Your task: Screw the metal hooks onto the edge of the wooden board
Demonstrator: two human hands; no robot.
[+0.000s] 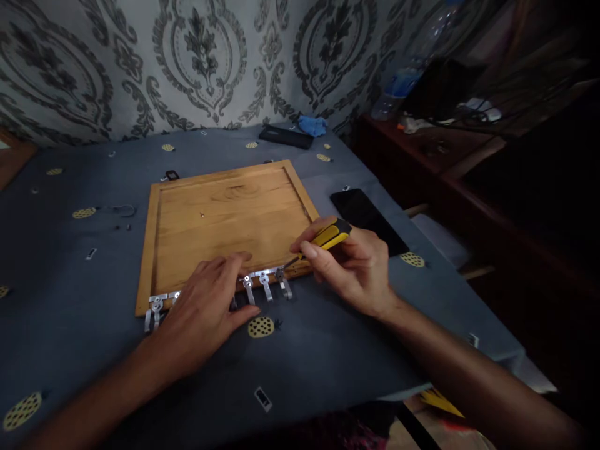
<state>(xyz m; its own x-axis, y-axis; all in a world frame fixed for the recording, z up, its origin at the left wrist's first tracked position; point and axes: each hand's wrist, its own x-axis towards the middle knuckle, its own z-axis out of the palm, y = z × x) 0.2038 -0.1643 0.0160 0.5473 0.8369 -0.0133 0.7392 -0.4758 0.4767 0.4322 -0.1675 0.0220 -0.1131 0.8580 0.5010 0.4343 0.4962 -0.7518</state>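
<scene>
A framed wooden board (234,212) lies flat on the cloth-covered table. Along its near edge runs a metal hook rail (265,282) with several silver hooks hanging over the side. My right hand (359,269) grips a yellow and black screwdriver (330,234), its tip at the rail's right end beside the last hook. My left hand (206,309) lies across the middle of the rail and the board's near edge, fingers spread, hiding some of the hooks. On the board sits a tiny object, perhaps a screw (202,215).
A black phone (365,215) lies right of the board. Behind it are a dark case (285,137) and a crumpled blue cloth (312,125). Small dark bits (122,227) lie at left. A plastic bottle (398,90) stands on the cabinet at right.
</scene>
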